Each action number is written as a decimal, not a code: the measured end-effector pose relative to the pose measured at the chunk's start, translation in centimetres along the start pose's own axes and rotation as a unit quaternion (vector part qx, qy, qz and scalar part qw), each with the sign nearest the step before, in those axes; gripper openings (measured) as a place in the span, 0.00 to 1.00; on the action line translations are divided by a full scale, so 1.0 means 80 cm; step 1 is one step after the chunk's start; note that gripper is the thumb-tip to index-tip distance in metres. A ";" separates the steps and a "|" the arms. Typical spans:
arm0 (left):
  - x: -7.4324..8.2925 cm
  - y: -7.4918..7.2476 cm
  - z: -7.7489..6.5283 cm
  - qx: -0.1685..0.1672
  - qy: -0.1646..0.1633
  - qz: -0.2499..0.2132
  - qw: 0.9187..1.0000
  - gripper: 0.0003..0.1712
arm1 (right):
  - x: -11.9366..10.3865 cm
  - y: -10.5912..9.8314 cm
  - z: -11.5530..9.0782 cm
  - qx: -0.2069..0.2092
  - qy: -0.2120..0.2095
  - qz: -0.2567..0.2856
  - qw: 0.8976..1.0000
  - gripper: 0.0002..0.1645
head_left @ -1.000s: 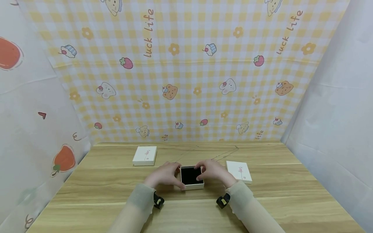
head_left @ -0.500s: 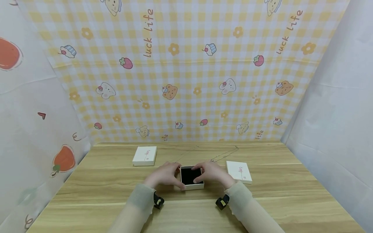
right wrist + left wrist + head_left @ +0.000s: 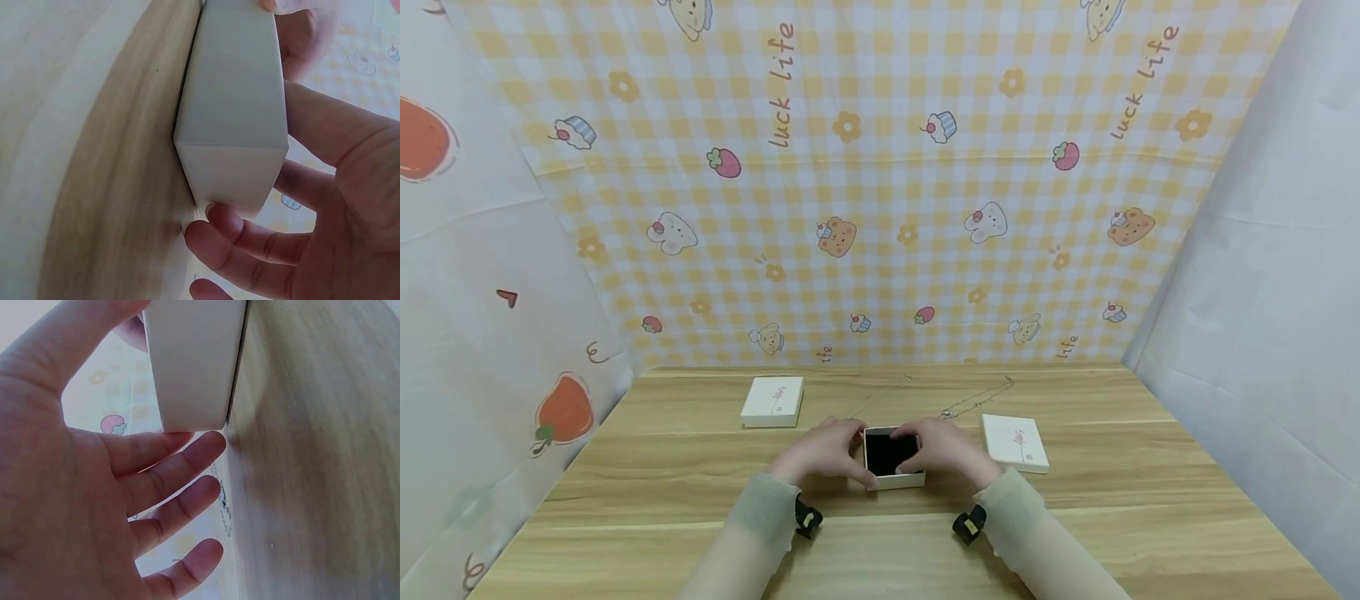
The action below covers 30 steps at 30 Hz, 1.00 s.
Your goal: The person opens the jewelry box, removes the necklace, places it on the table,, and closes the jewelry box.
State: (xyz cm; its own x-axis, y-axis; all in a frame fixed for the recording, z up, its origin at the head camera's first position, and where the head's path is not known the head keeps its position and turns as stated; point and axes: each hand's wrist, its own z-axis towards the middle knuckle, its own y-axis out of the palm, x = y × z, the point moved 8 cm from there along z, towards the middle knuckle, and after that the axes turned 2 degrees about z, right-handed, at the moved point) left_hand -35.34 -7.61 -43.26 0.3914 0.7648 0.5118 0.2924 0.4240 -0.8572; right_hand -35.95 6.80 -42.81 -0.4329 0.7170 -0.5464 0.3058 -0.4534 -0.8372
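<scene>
A white jewelry box base (image 3: 898,482) with a black pad (image 3: 887,451) inside stands in the middle of the table in the head view. My left hand (image 3: 826,454) grips its left side, thumb at the near corner and index finger at the far corner. The left wrist view shows the other fingers of that hand spread beside the white box wall (image 3: 195,369). My right hand (image 3: 943,448) reaches its thumb and index finger over the box onto the black pad. Other right fingers (image 3: 212,244) lie outside by the end wall. Whether the thumb and index finger pinch anything is hidden.
A white box lid (image 3: 1015,442) lies to the right. A white box (image 3: 772,401) with pink print stands at the back left. Behind my hands lie a thin necklace (image 3: 880,394) and a second necklace (image 3: 977,404) with a small pendant. A checked curtain (image 3: 880,192) hangs behind the table.
My right thumb and index finger have shifted slightly left over the black pad, uncovering more of the right necklace. My left hand and the box have stayed in place.
</scene>
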 end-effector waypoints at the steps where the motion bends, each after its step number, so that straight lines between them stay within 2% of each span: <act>1: 0.000 0.000 0.000 0.000 -0.001 0.001 1.000 0.43 | 0.000 0.000 0.000 0.001 0.001 -0.001 1.000 0.30; 8: 0.001 0.000 0.000 -0.002 -0.002 0.009 1.000 0.44 | 0.001 0.000 -0.001 0.009 0.002 -0.005 1.000 0.29; 14: 0.003 -0.001 -0.001 -0.003 0.003 -0.002 1.000 0.41 | -0.003 -0.001 -0.001 0.027 0.002 -0.014 1.000 0.28; 21: 0.004 -0.001 -0.002 -0.004 0.002 -0.004 1.000 0.42 | -0.011 0.003 0.001 0.054 0.001 -0.061 0.997 0.28; 30: 0.001 0.000 -0.001 -0.005 0.005 -0.005 1.000 0.44 | -0.017 0.011 0.006 0.037 -0.007 -0.086 0.996 0.31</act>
State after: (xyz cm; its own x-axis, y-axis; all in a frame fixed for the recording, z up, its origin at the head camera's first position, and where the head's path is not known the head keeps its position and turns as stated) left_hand -35.27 -7.60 -43.21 0.3969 0.7560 0.5205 0.3039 0.4268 -0.8517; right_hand -35.48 5.20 -42.82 -0.4847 0.7807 -0.3945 0.1624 -0.3628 -0.9176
